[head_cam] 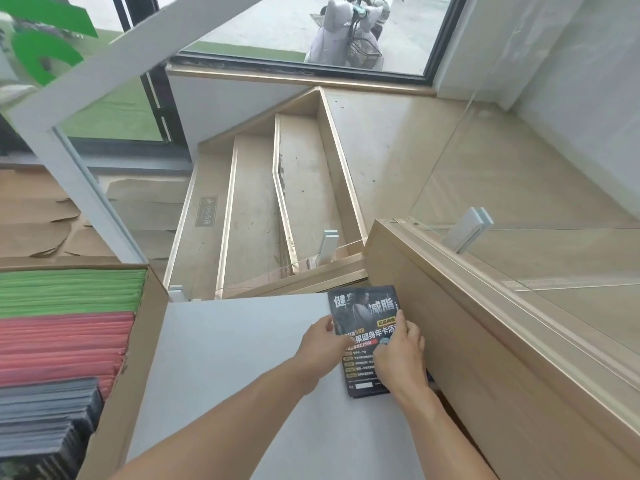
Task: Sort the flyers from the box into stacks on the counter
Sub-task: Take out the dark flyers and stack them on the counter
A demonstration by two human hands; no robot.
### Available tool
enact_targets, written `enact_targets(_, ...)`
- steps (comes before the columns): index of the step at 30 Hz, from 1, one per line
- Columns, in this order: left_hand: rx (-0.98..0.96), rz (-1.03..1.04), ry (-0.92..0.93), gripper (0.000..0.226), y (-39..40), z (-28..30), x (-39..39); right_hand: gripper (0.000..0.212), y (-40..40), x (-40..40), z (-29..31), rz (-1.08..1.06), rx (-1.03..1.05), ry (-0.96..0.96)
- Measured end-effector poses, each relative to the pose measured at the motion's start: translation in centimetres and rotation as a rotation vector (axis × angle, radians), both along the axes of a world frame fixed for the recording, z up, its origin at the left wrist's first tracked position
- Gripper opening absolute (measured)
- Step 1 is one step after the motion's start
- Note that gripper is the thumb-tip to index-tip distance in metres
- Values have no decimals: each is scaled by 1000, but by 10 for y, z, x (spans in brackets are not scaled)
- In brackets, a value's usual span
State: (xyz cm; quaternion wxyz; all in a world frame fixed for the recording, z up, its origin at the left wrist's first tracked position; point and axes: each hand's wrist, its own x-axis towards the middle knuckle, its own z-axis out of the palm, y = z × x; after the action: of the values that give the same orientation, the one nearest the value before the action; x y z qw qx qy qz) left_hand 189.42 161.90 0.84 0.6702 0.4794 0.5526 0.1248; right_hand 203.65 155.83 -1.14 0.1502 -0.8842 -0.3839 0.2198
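Observation:
A stack of black flyers [363, 308] with white print lies at the right edge of the pale grey counter [225, 348], against a wooden wall. My left hand [320, 341] grips the stack's left edge, thumb on top. My right hand [398, 355] rests on the stack's lower right part and its fingers pinch the right edge. At the far left stands an open cardboard box [138, 341] filled with flyers on edge in bands: green flyers [69, 292], red flyers [62, 344] and dark grey flyers [45, 410].
A wooden half-wall [485, 341] topped by a glass pane runs along the counter's right side. Beyond the counter's far edge, stairs [256, 202] drop away. Torn brown paper [41, 223] covers the floor at the left behind a white frame.

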Motion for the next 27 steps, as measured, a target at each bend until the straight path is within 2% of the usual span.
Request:
enact_targets(4, -60, 21, -99, 45, -3, -1, 5, 80, 8, 5, 4, -14, -46, 82)
enact_targets(8, -117, 50, -120, 89, -4, 0, 13, 74, 12, 7, 8, 34, -106, 50)
enact_targets(13, -94, 33, -164, 84, -6, 1, 13, 67, 12, 16, 6, 50, -115, 15)
enact_targets(18, -50, -25, -128, 95, -6, -7, 13, 68, 17, 18, 12, 74, -182, -10)
enact_targets(19, -10, -56, -100, 93, -7, -6, 12, 71, 19, 17, 15, 88, -202, -47)
enact_targets(21, 154, -159, 72, 95, -13, -6, 9, 73, 30, 13, 23, 147, -205, -113)
enact_targets(24, 402, -375, 390, 135, -34, -18, 2, 58, 63, 2, 34, 332, -151, -186)
enact_targets(25, 428, -421, 440, 143, -42, -27, 0, 52, 75, -2, 34, 416, -154, -255)
enact_targets(27, 496, -470, 496, 143, -55, -44, -5, 55, 93, -7, 31, 546, -184, -318)
